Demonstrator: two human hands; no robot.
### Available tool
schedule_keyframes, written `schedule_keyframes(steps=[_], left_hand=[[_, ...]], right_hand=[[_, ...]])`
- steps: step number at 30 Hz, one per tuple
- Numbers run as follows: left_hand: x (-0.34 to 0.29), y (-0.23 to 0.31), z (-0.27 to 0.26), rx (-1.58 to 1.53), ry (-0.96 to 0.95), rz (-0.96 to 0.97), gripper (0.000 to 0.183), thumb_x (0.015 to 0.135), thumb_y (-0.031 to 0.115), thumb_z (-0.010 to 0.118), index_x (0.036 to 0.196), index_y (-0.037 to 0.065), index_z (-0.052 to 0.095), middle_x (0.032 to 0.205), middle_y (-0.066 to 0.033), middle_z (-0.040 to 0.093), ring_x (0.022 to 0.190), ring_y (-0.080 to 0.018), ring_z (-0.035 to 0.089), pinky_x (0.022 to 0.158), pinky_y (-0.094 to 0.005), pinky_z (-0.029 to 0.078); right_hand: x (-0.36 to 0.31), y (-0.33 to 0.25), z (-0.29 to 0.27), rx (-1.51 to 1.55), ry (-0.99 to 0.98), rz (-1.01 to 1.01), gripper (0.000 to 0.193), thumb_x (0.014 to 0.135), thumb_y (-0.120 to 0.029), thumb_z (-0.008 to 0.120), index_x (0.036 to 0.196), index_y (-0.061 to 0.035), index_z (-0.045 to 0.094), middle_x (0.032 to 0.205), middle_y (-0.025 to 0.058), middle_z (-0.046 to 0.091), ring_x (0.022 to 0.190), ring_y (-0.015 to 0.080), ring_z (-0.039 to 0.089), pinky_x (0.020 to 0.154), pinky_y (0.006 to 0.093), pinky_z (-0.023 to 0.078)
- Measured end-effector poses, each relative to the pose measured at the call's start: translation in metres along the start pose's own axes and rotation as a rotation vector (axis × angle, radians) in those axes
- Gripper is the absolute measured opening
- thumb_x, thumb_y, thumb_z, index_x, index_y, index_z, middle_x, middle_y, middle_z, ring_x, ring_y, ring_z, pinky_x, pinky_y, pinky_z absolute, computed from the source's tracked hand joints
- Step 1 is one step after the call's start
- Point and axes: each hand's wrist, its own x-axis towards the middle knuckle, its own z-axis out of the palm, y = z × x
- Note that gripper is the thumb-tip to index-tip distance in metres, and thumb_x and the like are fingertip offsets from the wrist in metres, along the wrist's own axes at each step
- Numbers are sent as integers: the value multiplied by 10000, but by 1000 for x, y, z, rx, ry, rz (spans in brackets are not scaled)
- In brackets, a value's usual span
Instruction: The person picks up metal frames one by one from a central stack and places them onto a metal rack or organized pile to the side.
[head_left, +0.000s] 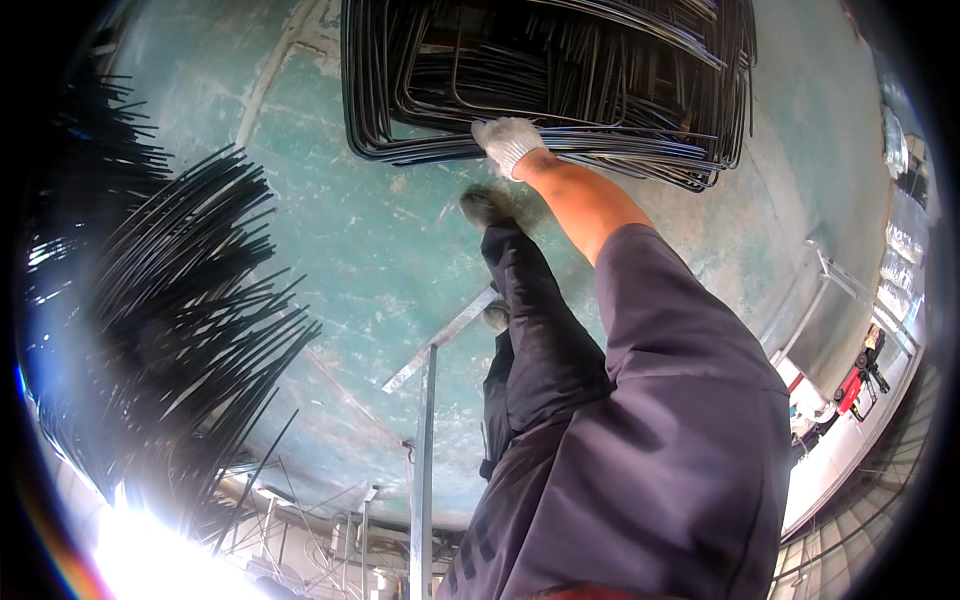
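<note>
My right hand (508, 146), in a white knitted glove, is closed on the near edge of a stack of dark bent-rod frames (640, 147). The frames are rectangular with rounded corners and lie nested together on the floor. My fingertips are partly hidden, and I cannot tell how many rods they hold. One thinner frame stands up a little inside the stack, just beyond the hand. My left hand is out of view.
Left, a large heap of thin black rods (190, 290) has its ends pointing at me. A metal post (424, 470) and a flat bar (440, 340) stand beside my legs (540, 340). A metal frame (868, 300) and a red machine (853, 388) are at right. The green floor (370, 260) is scuffed.
</note>
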Motion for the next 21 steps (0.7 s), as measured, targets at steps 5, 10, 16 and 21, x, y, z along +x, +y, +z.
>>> schedule_keyframes(steps=[5,10,16,21], left_hand=[[1,-3,0,6,5,-1,471,1057,243,615,1453,-12,602,1257,-220,780,1117,-393,785,967,-523,623],[-3,-7,4,5,-7,-12,463,1062,254,614,1441,-10,612,1241,-219,788,1100,-395,793,955,-527,630],[-22,-28,1,3,2,-50,455,1067,268,613,1427,-8,625,1221,-218,798,1081,-397,803,941,-532,639],[-26,-70,-25,200,72,-50,449,1071,280,612,1416,-6,635,1205,-218,807,1064,-399,812,929,-536,646]], right_hand=[[-5,-9,-23,105,-64,35,271,940,-68,694,1202,-5,675,1036,229,818,1046,447,796,872,551,638],[-32,-27,-66,149,-143,19,290,879,-82,713,1156,5,705,1018,252,819,1021,456,804,864,551,634],[-69,-42,-181,200,-137,44,417,839,-129,756,1232,7,720,1113,281,809,1120,473,782,940,543,632],[-81,-41,-296,214,-62,78,564,754,-193,855,1276,-8,752,1185,281,805,1168,455,776,997,509,633]])
